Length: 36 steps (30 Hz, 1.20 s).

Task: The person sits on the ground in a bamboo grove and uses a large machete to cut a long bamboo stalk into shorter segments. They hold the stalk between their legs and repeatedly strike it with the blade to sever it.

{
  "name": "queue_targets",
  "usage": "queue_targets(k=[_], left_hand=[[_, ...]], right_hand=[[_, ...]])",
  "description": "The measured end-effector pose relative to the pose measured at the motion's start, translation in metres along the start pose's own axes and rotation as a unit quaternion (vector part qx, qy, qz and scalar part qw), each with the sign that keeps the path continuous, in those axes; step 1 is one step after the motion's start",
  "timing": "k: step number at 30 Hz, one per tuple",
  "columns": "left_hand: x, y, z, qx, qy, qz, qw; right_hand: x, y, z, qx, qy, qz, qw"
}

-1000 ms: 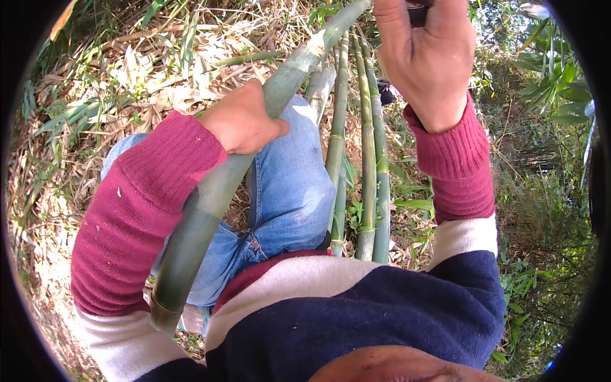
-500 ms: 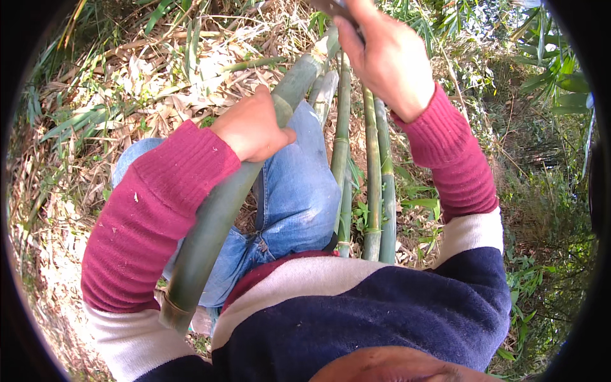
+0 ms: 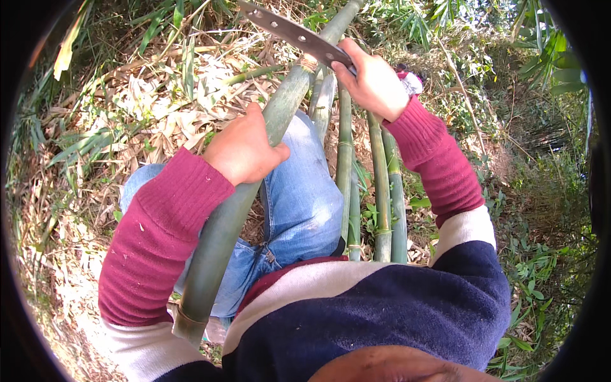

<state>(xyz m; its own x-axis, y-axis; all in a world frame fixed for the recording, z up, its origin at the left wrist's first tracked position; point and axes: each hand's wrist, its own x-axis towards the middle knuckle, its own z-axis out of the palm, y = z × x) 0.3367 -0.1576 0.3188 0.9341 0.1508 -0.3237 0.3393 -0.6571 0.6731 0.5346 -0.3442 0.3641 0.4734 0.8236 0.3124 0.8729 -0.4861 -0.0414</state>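
Observation:
A thick green bamboo pole slants across my lap, from beside my left elbow up to the top of the view. My left hand is closed round it from the left side, about halfway along. In my right hand is a long machete, its flat grey blade pierced by a row of holes. The blade lies across the pole at a pale, roughened joint; whether its edge touches there I cannot tell. My right fingers wrap the machete's handle, which they mostly hide.
Several thinner bamboo poles lie lengthwise on the ground to the right of my knee. Dry leaf litter covers the ground on the left. Green bamboo leaves and undergrowth stand along the right side.
The machete has come down from the top edge onto the pole's joint, its blade now in full view. My left hand still grips the pole, slightly lower in the picture.

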Motion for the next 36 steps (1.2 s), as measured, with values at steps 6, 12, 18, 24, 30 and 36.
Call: queue_targets(k=[6,12,18,24,30,36], left_hand=[[0.003,-0.004,0.005,-0.032,0.035,0.065,0.997],[0.087,0.007,0.022,-0.037,0.194,0.194,0.961],[0.139,0.037,0.009,0.018,0.329,0.231,0.916],[0.151,0.048,0.010,-0.066,0.317,0.146,0.935],[0.156,0.030,0.009,-0.210,0.360,0.255,0.872],[0.119,-0.035,-0.063,-0.108,0.415,0.126,0.895]], right_hand=[[-0.046,0.021,-0.004,0.432,0.171,0.233,0.854],[-0.115,0.024,0.031,0.561,0.235,0.379,0.697],[-0.149,0.017,0.065,0.608,0.204,0.432,0.634],[-0.160,0.024,0.068,0.608,0.221,0.429,0.630],[-0.141,0.029,0.061,0.668,0.210,0.381,0.604],[-0.054,0.048,0.028,0.674,0.052,0.330,0.659]])
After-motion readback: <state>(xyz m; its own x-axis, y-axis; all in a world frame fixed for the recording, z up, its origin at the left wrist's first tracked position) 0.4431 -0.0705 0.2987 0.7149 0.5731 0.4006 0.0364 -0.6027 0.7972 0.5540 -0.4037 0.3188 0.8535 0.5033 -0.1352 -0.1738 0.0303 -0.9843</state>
